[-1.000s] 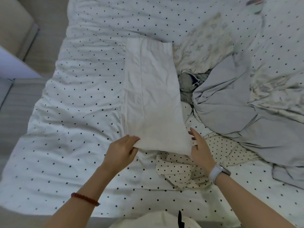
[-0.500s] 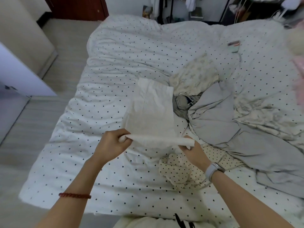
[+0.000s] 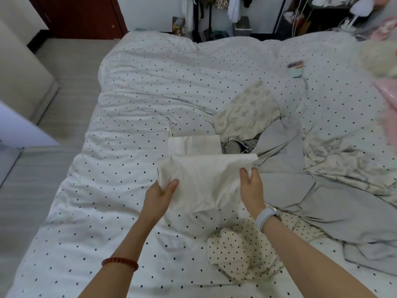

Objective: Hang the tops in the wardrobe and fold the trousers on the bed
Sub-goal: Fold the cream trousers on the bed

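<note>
On the spotty bed (image 3: 133, 100), the left hand (image 3: 160, 195) and right hand (image 3: 251, 188) each pinch a side of the soft, light white trousers (image 3: 204, 179), probably best held by those edges.

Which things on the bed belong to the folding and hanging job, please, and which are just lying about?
Job: white trousers, gripped by left hand and right hand; grey garment; floral garment; dotted garment.
Lying about: phone; pink item.
</note>
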Demonstrator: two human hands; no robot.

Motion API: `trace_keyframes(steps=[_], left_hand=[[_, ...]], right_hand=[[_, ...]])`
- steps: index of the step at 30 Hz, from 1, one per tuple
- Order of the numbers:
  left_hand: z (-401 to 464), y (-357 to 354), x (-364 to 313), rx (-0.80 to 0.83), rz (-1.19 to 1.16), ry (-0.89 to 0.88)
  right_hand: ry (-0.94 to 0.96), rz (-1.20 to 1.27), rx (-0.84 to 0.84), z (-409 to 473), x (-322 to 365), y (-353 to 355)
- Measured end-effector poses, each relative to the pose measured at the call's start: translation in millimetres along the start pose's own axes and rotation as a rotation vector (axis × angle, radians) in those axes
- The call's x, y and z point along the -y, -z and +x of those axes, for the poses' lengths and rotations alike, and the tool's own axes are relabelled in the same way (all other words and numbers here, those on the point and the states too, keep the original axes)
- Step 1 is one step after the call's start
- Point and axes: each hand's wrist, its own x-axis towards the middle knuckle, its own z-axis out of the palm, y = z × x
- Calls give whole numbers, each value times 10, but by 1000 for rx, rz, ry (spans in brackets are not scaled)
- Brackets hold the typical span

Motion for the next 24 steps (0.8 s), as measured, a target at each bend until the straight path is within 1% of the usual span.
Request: trace_keyframes(steps=[3, 7, 11, 14, 15, 17, 19, 21, 22, 24], left_hand=[[393, -158, 1, -151, 79, -29], [1067, -413, 200, -313, 248, 64], [1511, -566, 462, -383, 438, 83], [1689, -674, 621, -438, 572, 104], [1735, -699, 677, -443, 620, 84], [1828, -770, 797, -410, 784, -19], [1915, -810, 859, -453, 924, -65], [1946, -815, 799, -371, 896, 26], [1916, -802, 757, -358, 852, 77], [1804, -771, 714, -376, 733, 126]], right_hand=[[91, -129, -29, 389, 12, -187], [118, -237, -54, 947, -215, -540], [138, -237, -72, 1273, -428, -776], [114, -353, -52, 1481, -651, -964], [112, -396, -40, 1524, -730, -1022], [114, -455, -39, 1591, -852, -1120], [129, -490, -40, 1657, -903, -1180], [125, -498, -21, 1678, -876, -1171], [106, -491, 2, 1659, -858, -1142], [32, -447, 38, 1589, -827, -1048]])
